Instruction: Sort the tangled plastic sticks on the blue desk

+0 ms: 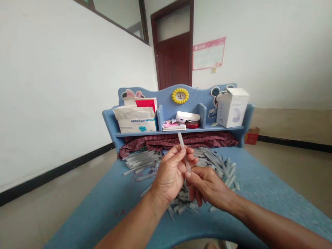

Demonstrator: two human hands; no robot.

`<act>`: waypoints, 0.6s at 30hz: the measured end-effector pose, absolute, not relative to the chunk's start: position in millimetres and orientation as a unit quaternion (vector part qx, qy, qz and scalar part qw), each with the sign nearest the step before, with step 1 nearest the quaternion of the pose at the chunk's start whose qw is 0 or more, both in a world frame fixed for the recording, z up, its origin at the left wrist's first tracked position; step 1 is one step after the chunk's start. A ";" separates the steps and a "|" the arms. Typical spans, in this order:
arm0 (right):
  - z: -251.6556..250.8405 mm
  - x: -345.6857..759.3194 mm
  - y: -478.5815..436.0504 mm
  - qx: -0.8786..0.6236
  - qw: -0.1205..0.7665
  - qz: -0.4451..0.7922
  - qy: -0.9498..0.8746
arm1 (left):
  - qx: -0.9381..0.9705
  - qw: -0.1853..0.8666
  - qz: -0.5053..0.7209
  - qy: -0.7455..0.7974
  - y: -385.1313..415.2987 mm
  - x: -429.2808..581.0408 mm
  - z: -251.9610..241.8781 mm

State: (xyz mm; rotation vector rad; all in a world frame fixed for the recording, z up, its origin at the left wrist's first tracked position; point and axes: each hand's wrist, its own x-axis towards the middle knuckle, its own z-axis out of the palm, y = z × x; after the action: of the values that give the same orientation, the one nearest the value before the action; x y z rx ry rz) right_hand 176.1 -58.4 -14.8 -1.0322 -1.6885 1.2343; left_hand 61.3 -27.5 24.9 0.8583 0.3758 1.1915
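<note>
A slim translucent pen barrel (pixel 181 140) is held upright and slightly tilted in front of me, over the desk. My left hand (pixel 171 169) pinches it around its middle between thumb and fingers. At its lower end, my right hand (pixel 210 186) closes thumb and fingertips on it; what sits inside that grip is partly hidden. Left of my hands lies a bundle of long translucent pen barrels (pixel 142 159). A looser heap of pen parts (pixel 223 166) spreads to the right. Below my hands, short pen pieces (pixel 181 207), perhaps caps, are scattered in a pile.
The blue desk (pixel 98 214) has a raised shelf at its back. On that shelf stand a mask box (pixel 136 126) stuffed with papers, a white case (pixel 188 116), a red round tin (pixel 192 124) and a white carton (pixel 232 109). Checked cloth (pixel 155 141) lies beneath it.
</note>
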 end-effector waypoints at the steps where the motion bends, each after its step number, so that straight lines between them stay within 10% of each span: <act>1: -17.0 172.3 -60.0 -0.409 0.399 0.496 -0.654 | 0.382 0.727 0.544 0.173 -27.1 62.0 24.2; 7: -25.3 145.2 -72.7 -0.436 0.361 0.546 -0.618 | 0.361 0.717 0.554 0.218 -11.5 59.9 25.0; 14: -40.8 154.2 -117.3 -0.468 0.249 0.403 -0.746 | 0.365 0.426 0.787 0.257 26.5 -9.6 77.2; 18: -48.6 211.6 -86.3 -0.616 0.217 0.129 -0.746 | 0.639 0.252 0.588 0.427 24.1 -26.2 60.7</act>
State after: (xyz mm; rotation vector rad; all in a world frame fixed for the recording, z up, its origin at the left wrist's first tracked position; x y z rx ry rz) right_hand 211.6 -86.3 -48.6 -1.7077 -2.0661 0.3586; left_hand -26.2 24.1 60.7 1.7389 1.1601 1.5980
